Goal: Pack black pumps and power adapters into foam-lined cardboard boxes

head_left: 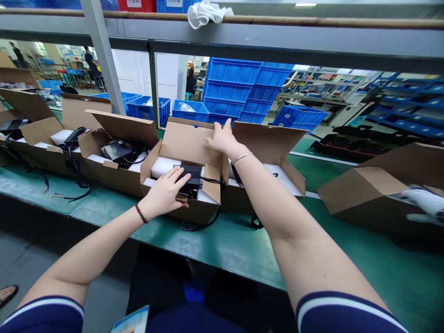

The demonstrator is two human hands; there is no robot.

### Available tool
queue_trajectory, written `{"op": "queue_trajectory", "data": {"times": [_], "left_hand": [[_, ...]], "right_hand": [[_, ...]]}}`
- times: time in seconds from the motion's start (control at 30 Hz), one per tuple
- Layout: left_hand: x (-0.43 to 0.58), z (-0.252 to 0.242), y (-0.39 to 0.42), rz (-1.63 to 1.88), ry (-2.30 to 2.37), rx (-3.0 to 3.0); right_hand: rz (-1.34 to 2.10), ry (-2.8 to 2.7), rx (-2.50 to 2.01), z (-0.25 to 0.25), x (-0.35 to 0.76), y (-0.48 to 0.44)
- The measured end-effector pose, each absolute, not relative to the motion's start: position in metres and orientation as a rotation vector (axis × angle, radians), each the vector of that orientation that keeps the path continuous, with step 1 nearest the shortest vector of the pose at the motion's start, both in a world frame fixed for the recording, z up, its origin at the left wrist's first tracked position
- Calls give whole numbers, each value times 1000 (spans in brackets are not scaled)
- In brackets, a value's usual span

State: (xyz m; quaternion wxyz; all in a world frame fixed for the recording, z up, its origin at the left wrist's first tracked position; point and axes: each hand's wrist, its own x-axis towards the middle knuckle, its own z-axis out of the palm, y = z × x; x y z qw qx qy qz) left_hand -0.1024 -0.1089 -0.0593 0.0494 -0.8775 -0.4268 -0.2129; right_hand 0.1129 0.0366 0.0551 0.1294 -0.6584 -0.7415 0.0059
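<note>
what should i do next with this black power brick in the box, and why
Probably tuck the cable into the cardboard box with your right hand. It runs over the box's front edge and down onto the green bench, while your left hand rests on the black power brick.

**Even indoor light, bent edges**

A ceiling lamp (305, 5) lights the scene brightly, leaving soft glare on the green bench (222, 240). The floor (41, 259) beneath lies in shadow. Wide-angle distortion curves the top rail (277, 21) and stretches the right arm (294, 222).
</note>
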Motion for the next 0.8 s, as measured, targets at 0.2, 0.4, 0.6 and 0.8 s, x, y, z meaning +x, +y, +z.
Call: {"op": "queue_trajectory", "data": {"times": [0.2, 0.4, 0.6, 0.8], "left_hand": [[-104, -32, -109, -565, -1425, -2716], [-87, 0, -68, -331, -1456, -2844], [-69, -4, -57, -273, -1440, -2881], [-75, 2, -64, -454, -1348, -2886]], "right_hand": [[-114, -2151, -1982, 69, 108, 59], [-328, -2277, -1815, 99, 116, -11], [-350, -2335, -1283, 55, 147, -93], [238, -1713, -1478, -32, 183, -131]]}}
